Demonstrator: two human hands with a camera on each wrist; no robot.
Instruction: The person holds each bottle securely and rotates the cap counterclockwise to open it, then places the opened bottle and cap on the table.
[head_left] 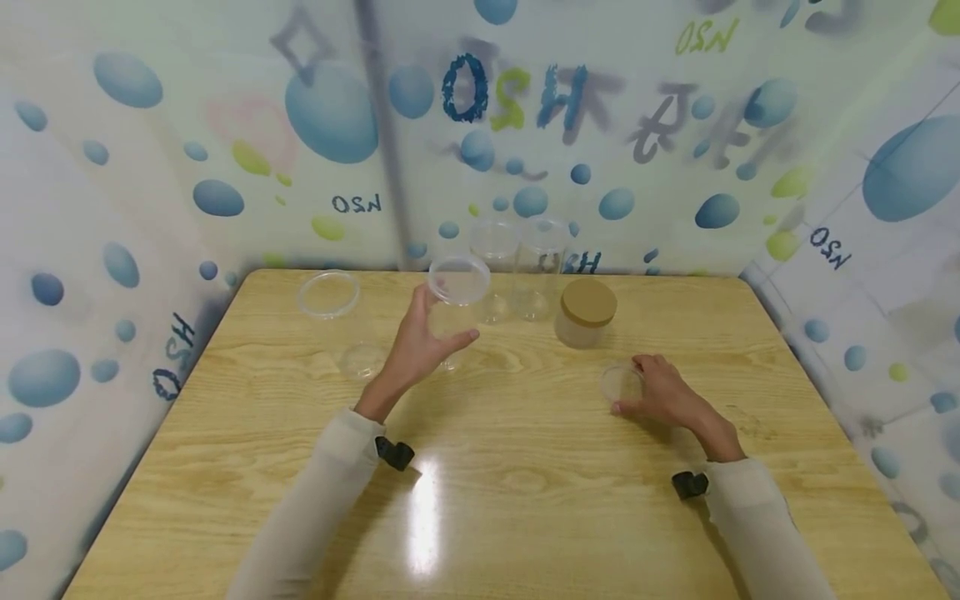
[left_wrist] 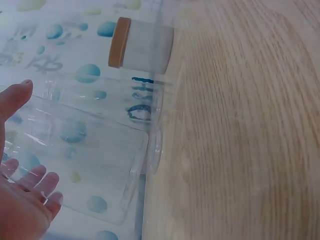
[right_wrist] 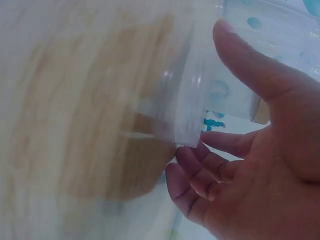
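Observation:
In the head view, my left hand (head_left: 412,342) curves around a tall clear plastic container (head_left: 459,287), fingers at the far side and thumb at the near side. In the left wrist view the fingertips show through the clear wall of this container (left_wrist: 95,155), which leans slightly compared with those behind. My right hand (head_left: 663,393) holds a shallow clear round lid (head_left: 621,385) low over the table, between thumb and fingers. Close up in the right wrist view, the fingertips of the right hand (right_wrist: 260,165) meet the edge of the lid (right_wrist: 187,110).
Another tall clear container (head_left: 330,312) stands to the left. Behind the left hand stand a clear container (head_left: 493,267) and its twin (head_left: 542,267). A frosted jar with a brown lid (head_left: 587,308) is right of them. A patterned curtain (head_left: 420,167) borders the wooden table (head_left: 540,475).

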